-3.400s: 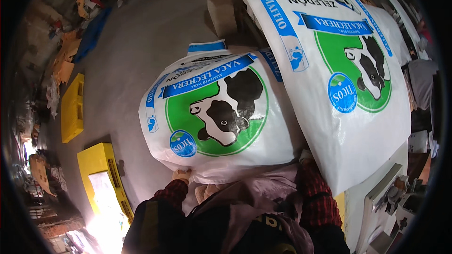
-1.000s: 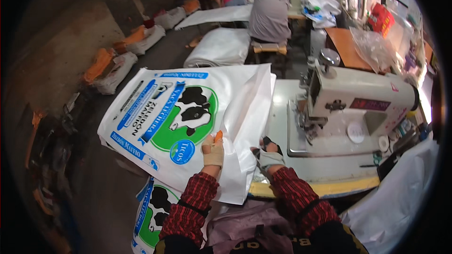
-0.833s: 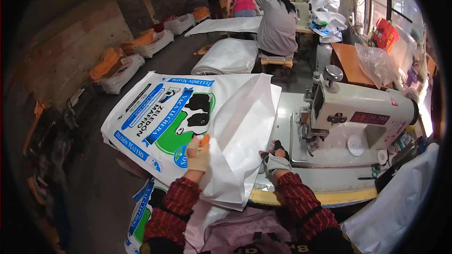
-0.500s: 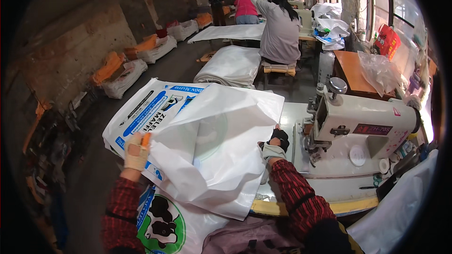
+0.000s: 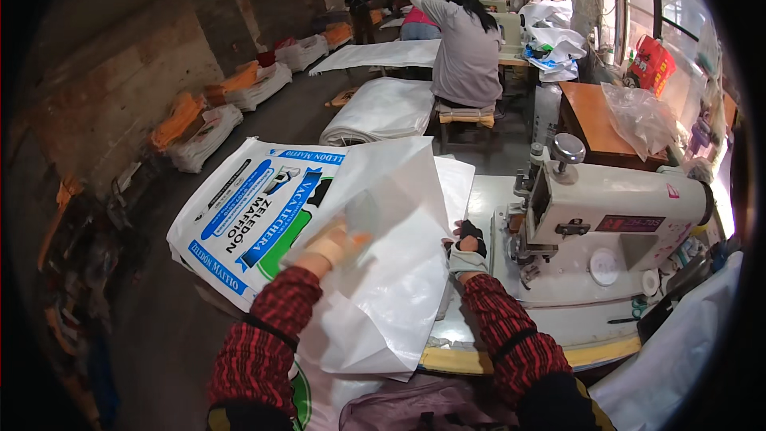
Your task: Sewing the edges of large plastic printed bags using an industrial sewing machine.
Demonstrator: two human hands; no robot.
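A white plastic woven sack point(image 5: 383, 287) lies across the front of the table, its upper layer turned up in a raised, creased flap. Beneath and to the left shows a sack printed in blue, green and black point(image 5: 255, 211). My left hand point(image 5: 333, 243), in a pale glove with something orange at the fingers, is over the white layer, smeared by motion; its fingers cannot be made out. At the sack's right edge, my right hand point(image 5: 469, 246), in a black fingerless glove, has its fingers closed on the edge beside the sewing machine point(image 5: 622, 211).
Green scissors point(image 5: 638, 307) lie on the machine table's right side. A pile of white sacks point(image 5: 383, 108) stands ahead, near a seated person in grey point(image 5: 469, 56). Bundles of white and orange sacks point(image 5: 203, 136) line the left wall. A brown wooden table point(image 5: 590, 124) stands at right.
My left hand has moved right and inward from the printed sack's left side onto the white layer. The flap has shifted, uncovering more green print. My right hand stays near the edge.
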